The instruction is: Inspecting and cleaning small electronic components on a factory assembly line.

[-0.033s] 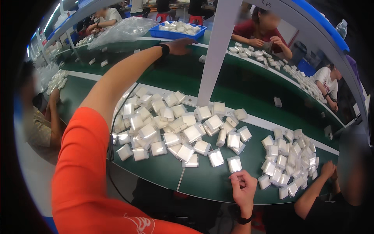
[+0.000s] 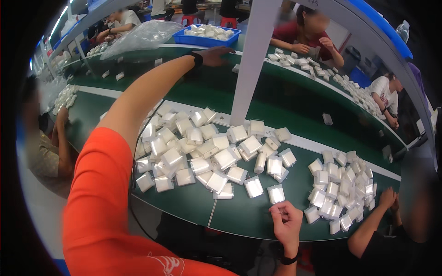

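Observation:
My left arm reaches across the bench, and my left hand (image 2: 215, 56) hangs over the dark green belt just in front of a blue tray (image 2: 189, 40). Its fingers are stretched out and nothing shows in them. Low in the picture, my right hand (image 2: 288, 221) is closed, thumb against curled fingers. What it pinches, if anything, is too small to make out. Right above its fingertips lies a white block (image 2: 276, 194) in clear film, resembling a power adapter. A large heap of similar white blocks (image 2: 225, 158) covers the bench between my arms.
A second heap of white blocks (image 2: 340, 188) lies to the right, beside a co-worker's hands (image 2: 389, 198). A white upright post (image 2: 251, 69) stands beyond the first heap. A black cable (image 2: 134, 158) runs down past my left arm. Other people sit along the belt.
The view has shifted slightly, so the scene sits a little further left. My left hand has moved slightly to the right over the belt. My right hand stays nearly where it was.

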### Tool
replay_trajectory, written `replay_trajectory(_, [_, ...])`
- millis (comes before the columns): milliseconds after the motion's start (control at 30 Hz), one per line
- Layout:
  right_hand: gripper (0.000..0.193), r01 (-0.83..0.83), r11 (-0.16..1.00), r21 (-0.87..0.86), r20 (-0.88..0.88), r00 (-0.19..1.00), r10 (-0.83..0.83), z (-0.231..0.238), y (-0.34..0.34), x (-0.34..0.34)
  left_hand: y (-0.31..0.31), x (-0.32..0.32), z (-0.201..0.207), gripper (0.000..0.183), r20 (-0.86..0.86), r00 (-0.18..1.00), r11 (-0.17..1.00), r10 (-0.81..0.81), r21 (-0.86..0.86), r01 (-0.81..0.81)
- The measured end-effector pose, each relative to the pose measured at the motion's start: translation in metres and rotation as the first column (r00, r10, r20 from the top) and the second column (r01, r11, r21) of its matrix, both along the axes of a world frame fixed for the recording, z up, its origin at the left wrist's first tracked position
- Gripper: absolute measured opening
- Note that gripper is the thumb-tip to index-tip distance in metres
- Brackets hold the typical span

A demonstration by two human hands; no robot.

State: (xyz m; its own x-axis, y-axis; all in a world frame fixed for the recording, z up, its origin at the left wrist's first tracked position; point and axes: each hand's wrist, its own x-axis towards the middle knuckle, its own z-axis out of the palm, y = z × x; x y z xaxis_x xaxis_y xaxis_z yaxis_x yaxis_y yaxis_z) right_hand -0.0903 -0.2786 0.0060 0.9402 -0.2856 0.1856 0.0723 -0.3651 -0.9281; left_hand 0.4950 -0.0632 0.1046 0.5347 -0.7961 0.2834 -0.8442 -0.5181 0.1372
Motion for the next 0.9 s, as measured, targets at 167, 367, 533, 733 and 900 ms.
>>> replay_trajectory(167, [0.005,-0.026,1.0,0.012,-0.005,1.0,0.026,0.004,0.002,0.006,-0.069,0.048,-0.076,0.056,-0.307,0.947,0.996,-0.09,-0.022,0.087])
replay_trajectory(367, [0.008,-0.026,1.0,-0.013,-0.017,1.0,0.025,0.007,-0.003,0.006,-0.084,0.089,-0.094,0.033,-0.092,0.978,0.976,-0.188,0.09,0.196])
replay_trajectory(533, [0.01,-0.037,0.999,-0.026,0.013,0.999,0.038,0.005,-0.002,0.006,-0.019,0.011,-0.043,0.051,-0.386,0.914,0.968,-0.124,0.157,0.198])
replay_trajectory(733, [0.014,-0.02,0.999,0.039,0.044,0.999,0.019,-0.001,0.002,0.004,0.024,-0.125,-0.01,0.047,-0.634,0.772,0.997,0.046,0.079,0.005])
replay_trajectory(900, [0.013,0.006,0.994,0.112,0.142,0.99,-0.022,0.002,0.006,0.002,0.049,-0.238,0.0,0.075,-0.679,0.73,0.984,-0.072,0.073,0.165])
